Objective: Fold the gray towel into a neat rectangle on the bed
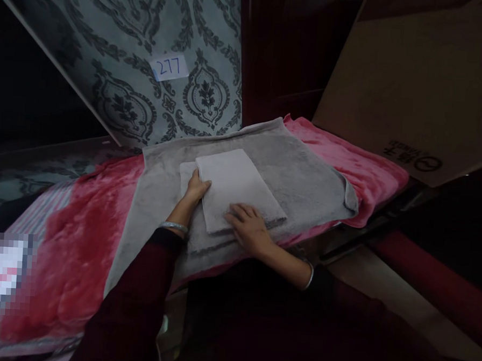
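A folded white towel (235, 183), apparently in layers, lies on a grey cloth (306, 178) in front of me. At its left edge is my left hand (195, 191), with the thumb over the top layer and the fingers partly hidden at the edge, closed on it. My right hand (248, 229) rests flat on the towel's near side, palm down with fingers stretched out. Another pale folded layer (187, 172) shows beneath the towel on the left.
Under the grey cloth spreads a red and pink plush blanket (80, 237), with striped fabric (41, 213) at left. Patterned wallpaper (207, 92) bearing a paper marked 277 (170, 67) stands behind. A large cardboard box (423, 87) leans at right.
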Action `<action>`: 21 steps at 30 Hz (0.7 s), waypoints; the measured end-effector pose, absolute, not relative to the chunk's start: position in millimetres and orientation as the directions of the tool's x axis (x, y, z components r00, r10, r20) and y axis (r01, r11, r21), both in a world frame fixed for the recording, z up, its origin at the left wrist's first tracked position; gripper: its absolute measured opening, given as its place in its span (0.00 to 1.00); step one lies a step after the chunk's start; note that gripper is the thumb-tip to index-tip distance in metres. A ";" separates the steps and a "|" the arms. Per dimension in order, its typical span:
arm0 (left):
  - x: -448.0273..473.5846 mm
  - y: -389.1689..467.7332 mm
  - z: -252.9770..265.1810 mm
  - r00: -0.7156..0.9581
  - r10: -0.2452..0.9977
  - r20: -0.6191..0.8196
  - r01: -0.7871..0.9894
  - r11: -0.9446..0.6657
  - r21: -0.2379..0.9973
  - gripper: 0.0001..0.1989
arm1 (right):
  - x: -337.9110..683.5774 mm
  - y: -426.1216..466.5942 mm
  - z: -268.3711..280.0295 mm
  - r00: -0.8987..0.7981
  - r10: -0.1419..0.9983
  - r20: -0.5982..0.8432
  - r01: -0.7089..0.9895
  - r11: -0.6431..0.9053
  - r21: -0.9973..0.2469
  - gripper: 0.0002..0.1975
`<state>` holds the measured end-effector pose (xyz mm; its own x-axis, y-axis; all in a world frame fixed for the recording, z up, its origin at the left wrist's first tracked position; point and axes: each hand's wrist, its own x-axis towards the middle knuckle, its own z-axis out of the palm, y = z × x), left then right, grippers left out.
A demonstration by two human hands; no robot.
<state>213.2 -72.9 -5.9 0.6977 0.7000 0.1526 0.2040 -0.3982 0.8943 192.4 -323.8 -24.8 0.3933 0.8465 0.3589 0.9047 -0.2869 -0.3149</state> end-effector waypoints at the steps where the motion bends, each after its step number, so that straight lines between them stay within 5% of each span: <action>1: 211.3 -74.8 -6.2 0.703 0.693 0.162 0.209 -0.419 0.884 0.36 | 195.8 -326.2 -27.0 0.391 0.844 0.366 0.905 -0.279 -0.322 0.23; 9: 199.1 -76.7 -4.0 0.699 0.704 0.125 0.334 -0.477 0.813 0.42 | 196.8 -329.6 -40.4 0.287 0.852 0.438 0.928 -0.135 -0.347 0.21; 14: 194.3 -79.2 15.3 0.693 0.696 0.188 0.494 -0.648 0.580 0.41 | 201.8 -338.3 -21.0 0.178 0.896 0.407 0.931 -0.020 -0.364 0.14; 17: 198.8 -89.5 22.8 0.818 0.473 0.326 0.332 -0.852 0.405 0.35 | 224.8 -332.9 1.1 0.134 0.904 0.406 0.921 0.037 -0.387 0.14; 21: 209.5 -103.2 12.8 0.981 0.103 0.167 0.048 -0.951 0.306 0.27 | 253.9 -314.1 5.5 0.069 0.948 0.311 0.969 0.010 -0.248 0.27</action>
<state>209.5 -103.2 12.8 0.9805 0.1031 0.1671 0.0479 -0.9510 0.3055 253.9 -314.1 5.5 0.0694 0.9479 0.3108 0.9687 0.0104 -0.2479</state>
